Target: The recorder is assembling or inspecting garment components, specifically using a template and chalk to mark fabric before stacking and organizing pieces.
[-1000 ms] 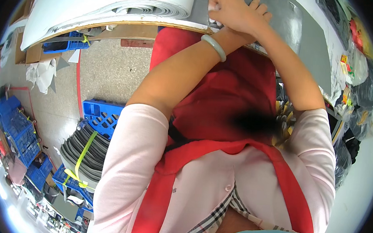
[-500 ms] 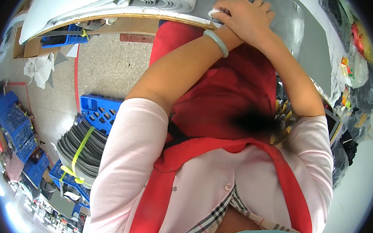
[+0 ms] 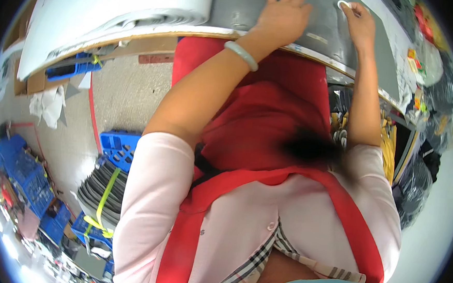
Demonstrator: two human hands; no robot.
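My left hand (image 3: 285, 19) lies flat on a dark grey sheet (image 3: 326, 41) on the table, its fingers stretched out and apart. A pale bangle (image 3: 242, 56) circles that wrist. Farther right, near the sheet's right part, my right hand (image 3: 363, 26) pinches a small white ring-shaped thing (image 3: 342, 3). Its exact kind cannot be made out. Left of my left hand, a large white roll of sheet material (image 3: 126, 3) rests on the table.
The table's wooden edge (image 3: 113, 35) runs in front of me. Plastic bags and wrapped goods (image 3: 430, 76) crowd the right side. Down on the left stand blue crates (image 3: 25, 163) and a stack of dark sheets (image 3: 101, 191) tied with yellow-green strap. Crumpled white paper (image 3: 47, 103) lies beyond.
My hands were crossed close together; now they are apart. The right hand has moved right with the white ring-shaped thing, while the left rests flat on the sheet.
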